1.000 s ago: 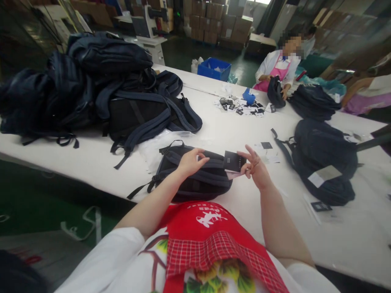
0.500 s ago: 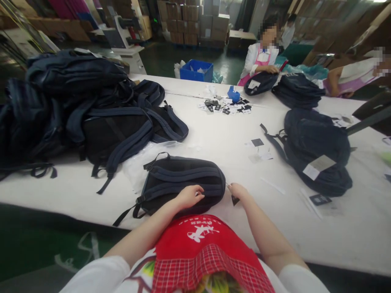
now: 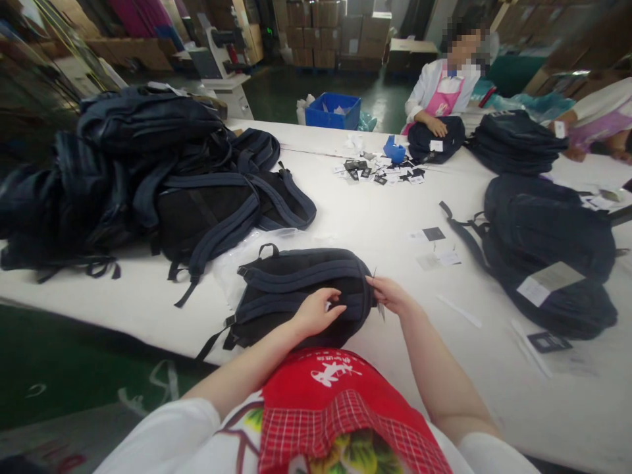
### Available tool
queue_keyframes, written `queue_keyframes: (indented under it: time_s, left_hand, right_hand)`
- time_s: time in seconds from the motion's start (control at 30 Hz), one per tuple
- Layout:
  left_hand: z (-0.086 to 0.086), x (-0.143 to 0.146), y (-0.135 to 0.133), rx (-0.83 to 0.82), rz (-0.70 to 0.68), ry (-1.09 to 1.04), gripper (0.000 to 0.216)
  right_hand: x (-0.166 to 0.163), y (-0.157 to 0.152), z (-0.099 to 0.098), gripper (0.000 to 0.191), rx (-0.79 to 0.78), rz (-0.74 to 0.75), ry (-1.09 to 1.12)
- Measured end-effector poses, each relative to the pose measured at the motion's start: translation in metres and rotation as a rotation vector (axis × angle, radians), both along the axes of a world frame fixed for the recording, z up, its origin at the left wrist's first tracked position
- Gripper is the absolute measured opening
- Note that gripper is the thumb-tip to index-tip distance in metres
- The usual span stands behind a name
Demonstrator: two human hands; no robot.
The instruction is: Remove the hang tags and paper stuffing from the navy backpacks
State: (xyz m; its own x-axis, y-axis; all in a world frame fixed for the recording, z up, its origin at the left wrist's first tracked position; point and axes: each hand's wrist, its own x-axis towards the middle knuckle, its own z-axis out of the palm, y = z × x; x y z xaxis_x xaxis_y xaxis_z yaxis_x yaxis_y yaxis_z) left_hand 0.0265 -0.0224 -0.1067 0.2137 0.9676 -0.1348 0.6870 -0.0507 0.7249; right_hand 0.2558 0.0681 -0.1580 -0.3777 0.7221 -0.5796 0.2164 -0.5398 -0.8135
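Note:
A dark navy backpack (image 3: 296, 263) lies on the table right in front of me, its padded straps facing up and its top end to the right. Resting on its near strap is my left hand (image 3: 316, 311), fingers curled, with a small white thing showing between thumb and fingers that I cannot make out. At the backpack's right end, my right hand (image 3: 388, 294) pinches a small dark hang tag (image 3: 381, 311), seen nearly edge-on. A thin dark tip sticks up above those fingers.
Navy backpacks (image 3: 148, 131) are heaped at left. Another backpack (image 3: 548, 230) with a card (image 3: 550, 283) lies at right. Loose tags (image 3: 380, 168) sit by a blue holder (image 3: 394, 150). A co-worker (image 3: 442, 99) handles a backpack (image 3: 434, 139) across the white table (image 3: 355, 217).
My right hand has moved up against the backpack's end, and the tag has turned edge-on. The co-worker's hand has shifted on their backpack. My view has swung slightly left.

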Motion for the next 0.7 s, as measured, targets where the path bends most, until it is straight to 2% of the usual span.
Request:
queue_keyframes:
  time_s: [0.13,0.23,0.3,0.37,0.47,0.57,0.63,0.7]
  left_hand:
    - [0.050,0.011,-0.006,0.259,0.106,0.144,0.063]
    - [0.081,0.003,-0.012,0.321,0.206,0.253,0.047]
    - [0.096,-0.012,-0.014,0.322,0.262,0.230,0.032]
    - [0.107,-0.031,-0.016,0.301,0.270,0.126,0.027]
    - [0.117,-0.055,-0.021,0.286,0.278,-0.004,0.017]
    - [0.120,-0.067,-0.027,0.265,0.333,-0.080,0.022]
    - [0.120,-0.068,-0.034,0.271,0.336,-0.070,0.025]
    - [0.123,-0.067,-0.040,0.357,0.302,0.031,0.029]
  right_hand:
    - [-0.028,-0.016,0.064,0.045,0.097,0.094,0.225]
    - [-0.054,-0.030,0.103,0.041,0.206,0.169,0.297]
    - [-0.069,-0.038,0.118,0.040,0.279,0.225,0.323]
    - [-0.081,-0.043,0.127,0.039,0.307,0.261,0.366]
    - [-0.098,-0.049,0.134,0.035,0.246,0.236,0.427]
    - [-0.112,-0.058,0.138,0.028,0.158,0.192,0.527]
    - [-0.119,-0.065,0.138,0.024,0.115,0.177,0.592]
    - [-0.123,-0.071,0.136,0.025,0.094,0.176,0.608]
